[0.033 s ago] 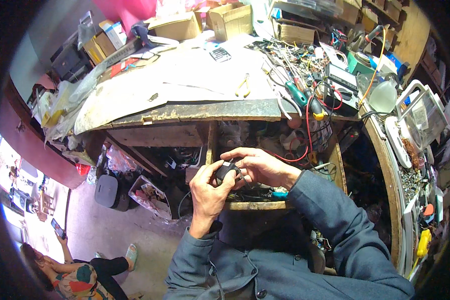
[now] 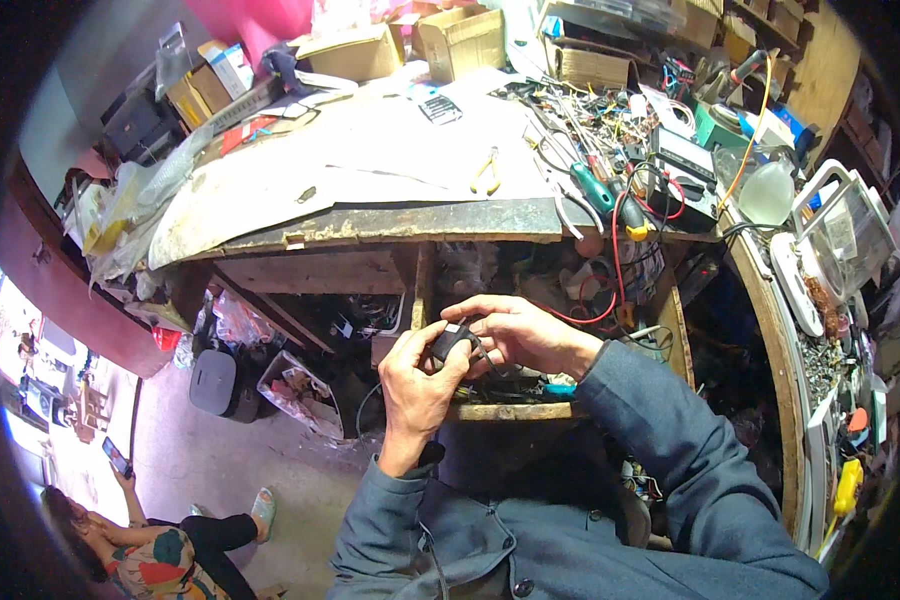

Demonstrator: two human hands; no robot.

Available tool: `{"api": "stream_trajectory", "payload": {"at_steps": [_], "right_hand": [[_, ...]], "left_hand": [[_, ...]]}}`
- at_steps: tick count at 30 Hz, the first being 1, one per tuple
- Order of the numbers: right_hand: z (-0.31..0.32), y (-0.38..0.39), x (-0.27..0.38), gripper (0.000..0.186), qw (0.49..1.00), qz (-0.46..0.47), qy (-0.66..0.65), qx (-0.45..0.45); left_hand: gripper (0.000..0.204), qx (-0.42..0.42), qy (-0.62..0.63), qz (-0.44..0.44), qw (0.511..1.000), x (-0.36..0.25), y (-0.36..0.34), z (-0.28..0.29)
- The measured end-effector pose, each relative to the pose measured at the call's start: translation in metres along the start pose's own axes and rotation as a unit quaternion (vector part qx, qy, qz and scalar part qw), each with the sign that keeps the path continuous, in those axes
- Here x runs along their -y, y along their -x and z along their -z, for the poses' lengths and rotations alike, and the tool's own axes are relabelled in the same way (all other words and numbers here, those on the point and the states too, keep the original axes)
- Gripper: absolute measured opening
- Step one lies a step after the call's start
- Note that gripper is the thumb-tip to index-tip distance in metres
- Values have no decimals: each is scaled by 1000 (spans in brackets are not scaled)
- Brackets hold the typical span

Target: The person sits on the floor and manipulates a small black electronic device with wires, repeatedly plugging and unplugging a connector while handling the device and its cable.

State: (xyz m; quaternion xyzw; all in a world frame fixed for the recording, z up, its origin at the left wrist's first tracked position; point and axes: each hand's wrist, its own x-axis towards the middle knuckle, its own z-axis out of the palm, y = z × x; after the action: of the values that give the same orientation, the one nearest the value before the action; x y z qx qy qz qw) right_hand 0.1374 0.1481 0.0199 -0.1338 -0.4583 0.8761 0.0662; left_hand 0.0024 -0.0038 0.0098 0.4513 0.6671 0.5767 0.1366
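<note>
In front of my chest, below the bench edge, I hold a small black block with a cord point(image 2: 452, 343), perhaps a plug-in adapter. My left hand point(image 2: 415, 387) pinches it between thumb and fingers. The fingers of my right hand point(image 2: 530, 335) curl round its right side, where the dark cord bends down. The inner fingertips of the right hand are partly hidden. A thin dark cable point(image 2: 363, 405) hangs just left of my left wrist, and another point(image 2: 432, 550) runs down the front of my jacket.
A bright paper-covered bench point(image 2: 370, 170) carries yellow-handled pliers point(image 2: 486, 173), a green screwdriver point(image 2: 592, 187), a meter with leads point(image 2: 683, 160) and heaped parts. Below is an open cluttered drawer point(image 2: 515, 411). A black bin point(image 2: 220, 385) stands left. A seated person point(image 2: 160, 555) holds a phone.
</note>
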Motion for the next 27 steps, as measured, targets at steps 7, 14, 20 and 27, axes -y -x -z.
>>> {"api": "stream_trajectory", "payload": {"at_steps": [7, 14, 20, 27], "right_hand": [[-1, 3, 6, 32, 981, 83, 169, -51], [4, 3, 4, 21, 978, 107, 164, -66], [0, 9, 9, 19, 965, 131, 209, -92], [2, 8, 7, 12, 949, 178, 240, -98]], "left_hand": [[36, -15, 37, 24, 999, 5, 0, -2], [35, 25, 15, 46, 999, 8, 0, 1], [42, 50, 92, 61, 993, 7, -1, 0], [41, 125, 155, 47, 979, 7, -4, 5]]}}
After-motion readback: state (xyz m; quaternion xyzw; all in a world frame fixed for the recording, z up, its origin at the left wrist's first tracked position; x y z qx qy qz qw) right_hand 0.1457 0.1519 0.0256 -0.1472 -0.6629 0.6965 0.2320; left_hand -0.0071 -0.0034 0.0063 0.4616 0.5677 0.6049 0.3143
